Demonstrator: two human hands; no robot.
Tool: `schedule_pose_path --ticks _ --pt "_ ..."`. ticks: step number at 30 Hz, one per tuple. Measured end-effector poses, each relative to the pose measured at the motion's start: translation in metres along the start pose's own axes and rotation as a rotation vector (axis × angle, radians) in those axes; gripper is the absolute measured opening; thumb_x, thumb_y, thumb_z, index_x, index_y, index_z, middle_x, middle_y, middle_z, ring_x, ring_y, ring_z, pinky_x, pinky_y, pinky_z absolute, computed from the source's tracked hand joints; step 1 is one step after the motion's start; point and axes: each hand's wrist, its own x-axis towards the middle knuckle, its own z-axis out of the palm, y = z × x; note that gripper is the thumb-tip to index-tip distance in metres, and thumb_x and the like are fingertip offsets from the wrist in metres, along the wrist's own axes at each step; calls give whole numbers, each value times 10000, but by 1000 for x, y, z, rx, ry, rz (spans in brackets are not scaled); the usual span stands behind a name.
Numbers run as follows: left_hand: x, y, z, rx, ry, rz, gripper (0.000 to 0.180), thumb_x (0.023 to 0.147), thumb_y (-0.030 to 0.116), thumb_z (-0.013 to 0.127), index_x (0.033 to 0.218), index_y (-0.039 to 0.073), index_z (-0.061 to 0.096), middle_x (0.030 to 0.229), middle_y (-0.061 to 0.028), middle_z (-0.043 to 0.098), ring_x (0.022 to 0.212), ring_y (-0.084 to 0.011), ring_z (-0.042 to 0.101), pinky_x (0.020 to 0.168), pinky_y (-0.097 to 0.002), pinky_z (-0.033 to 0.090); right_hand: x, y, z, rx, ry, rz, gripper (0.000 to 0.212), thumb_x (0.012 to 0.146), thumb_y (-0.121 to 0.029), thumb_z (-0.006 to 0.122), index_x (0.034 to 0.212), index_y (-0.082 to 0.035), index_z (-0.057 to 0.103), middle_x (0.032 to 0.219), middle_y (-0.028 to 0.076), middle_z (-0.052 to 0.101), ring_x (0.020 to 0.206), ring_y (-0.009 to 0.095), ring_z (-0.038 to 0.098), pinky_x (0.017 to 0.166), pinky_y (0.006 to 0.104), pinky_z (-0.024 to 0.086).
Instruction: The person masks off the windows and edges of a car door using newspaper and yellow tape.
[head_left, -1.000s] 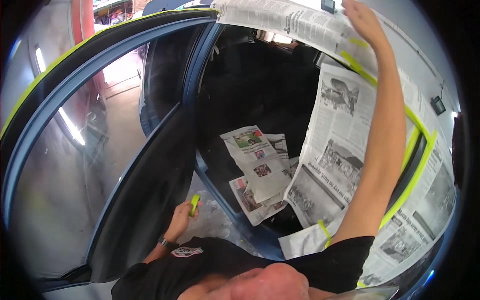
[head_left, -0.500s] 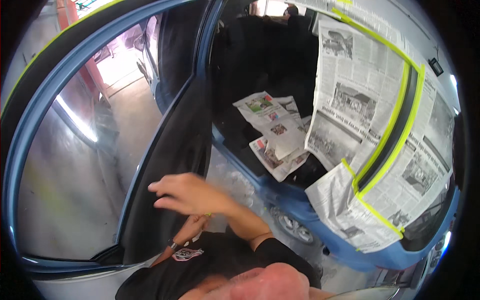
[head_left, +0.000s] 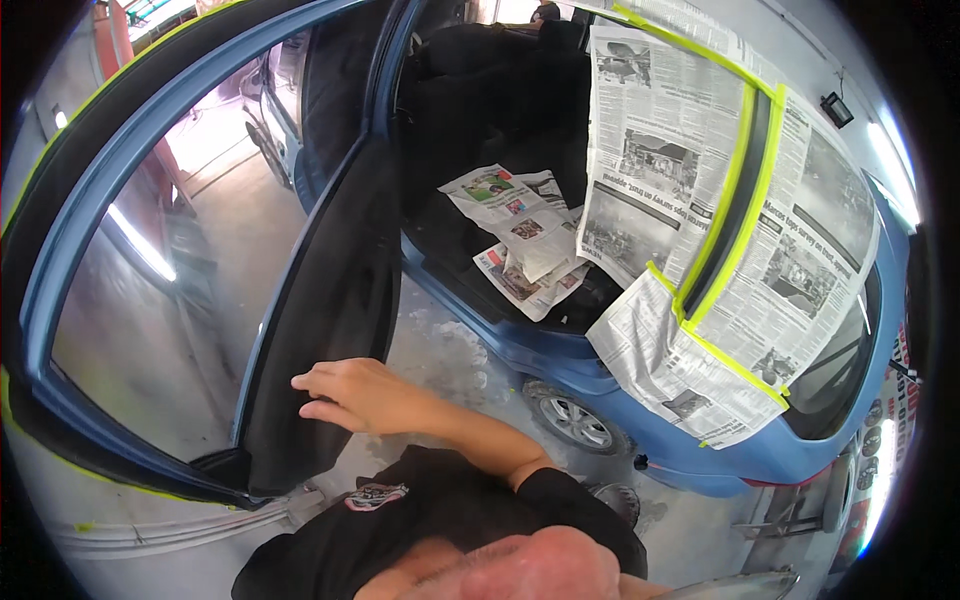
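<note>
My right hand (head_left: 362, 396) reaches leftward across my body, in front of the black inner panel of an opened car door (head_left: 335, 310). Its fingers extend forward with the thumb apart, and nothing shows between them. Whether the fingertips touch the panel, I cannot tell. My left hand is out of sight. To the right, newspaper sheets (head_left: 640, 215) cover the side of the blue car (head_left: 520, 345), edged with yellow-green masking tape (head_left: 735, 350). Between two tape strips a dark pillar (head_left: 738, 205) shows.
Loose newspapers (head_left: 525, 240) lie inside the dark car interior. Below the papered side is a rear wheel (head_left: 575, 418). The blue window frame (head_left: 50, 300) of the door arcs around the left, its outer edge trimmed with yellow-green tape. Grey floor (head_left: 430, 345) shows between door and car body.
The view has shifted, so the papered car side sits further left. My left hand, seen earlier near my chest with something yellow-green at its fingers, has left view. My right hand stays by the door.
</note>
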Motion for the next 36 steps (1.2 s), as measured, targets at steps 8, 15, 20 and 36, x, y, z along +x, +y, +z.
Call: schedule_pose_path --ticks 8,15,20,36 --pt "5 -42 -51 -643 449 54 270 1060 350 472 1077 113 602 862 -2 557 705 -135 505 628 -302 447 -100 -4 -14 -28 83 145 385 972 -256 694 1254 3 664 1032 162 716 907 355 700 811 424 546" --pt "8 -47 -112 -888 444 274 275 1049 378 464 1095 136 585 880 -12 562 689 -144 502 591 -314 447 -183 -17 -46 -38 178 190 386 962 -241 704 1264 -3 667 1032 174 732 919 355 704 816 402 546" --pt "-28 -8 -109 -1019 599 252 438 1021 473 500 1100 58 615 898 -34 602 718 -161 544 613 -335 475 -228 -33 -54 -33 171 269 396 960 -257 702 1248 13 667 1045 182 730 943 366 700 831 416 539" --pt "-92 18 -116 -678 748 457 582 1020 566 498 1109 22 683 886 -44 640 673 -155 553 579 -321 438 -285 -47 -55 -59 98 335 411 949 -260 708 1236 33 674 1019 179 743 940 359 704 818 413 541"
